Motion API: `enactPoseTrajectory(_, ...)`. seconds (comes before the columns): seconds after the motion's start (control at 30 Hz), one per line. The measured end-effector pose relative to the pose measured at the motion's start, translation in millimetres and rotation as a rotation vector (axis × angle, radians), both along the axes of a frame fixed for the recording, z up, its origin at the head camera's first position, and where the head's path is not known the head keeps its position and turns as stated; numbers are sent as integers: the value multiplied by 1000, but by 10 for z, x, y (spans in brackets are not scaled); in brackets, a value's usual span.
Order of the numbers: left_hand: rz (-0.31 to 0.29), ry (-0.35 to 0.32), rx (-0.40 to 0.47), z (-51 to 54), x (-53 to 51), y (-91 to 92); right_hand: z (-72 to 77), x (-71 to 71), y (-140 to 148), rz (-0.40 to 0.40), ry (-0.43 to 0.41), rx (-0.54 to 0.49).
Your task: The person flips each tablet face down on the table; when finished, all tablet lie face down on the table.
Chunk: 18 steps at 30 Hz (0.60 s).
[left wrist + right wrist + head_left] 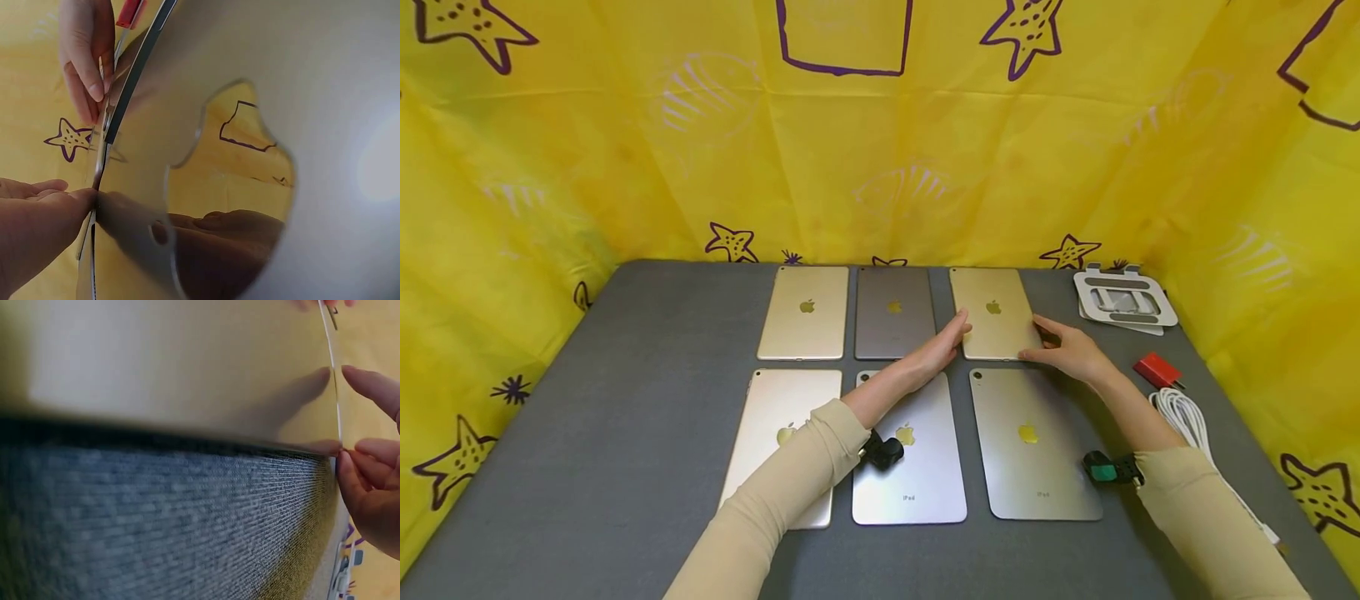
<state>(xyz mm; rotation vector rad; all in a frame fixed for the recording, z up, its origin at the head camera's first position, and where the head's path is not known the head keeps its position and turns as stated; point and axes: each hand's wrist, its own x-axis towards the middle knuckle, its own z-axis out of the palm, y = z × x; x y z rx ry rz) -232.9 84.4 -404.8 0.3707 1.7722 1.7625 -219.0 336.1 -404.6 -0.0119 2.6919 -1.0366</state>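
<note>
In the head view, a gold tablet (1006,325) lies back up at the right end of the far row. My left hand (936,352) is at its left edge, fingers extended and together. At the right edge and near right corner is my right hand (1070,352), its thumb and fingers spread apart. The right wrist view shows fingertips touching the tablet's rim and another digit a little off it. To the left lie a dark grey tablet (892,304) and another gold tablet (805,312). My left forearm crosses over a silver tablet (917,483).
In the near row are a grey tablet (1037,467) and a pale gold tablet (816,500), partly hidden by my left sleeve. On the right are a folding stand (1126,314), a red charger plug (1157,370) and a coiled white cable (1183,414). A yellow patterned cloth (850,167) surrounds the grey table (625,417).
</note>
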Motion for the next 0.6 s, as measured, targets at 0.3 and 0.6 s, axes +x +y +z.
enactPoseTrajectory(0.3, -41, -4, -13, 3, -32, -3, -24, -26, -17, 9, 14, 40)
enactPoseTrajectory(0.6, -5, 67, -99, -42, -48, -4, -24, -38, -51, 9, 30, 81)
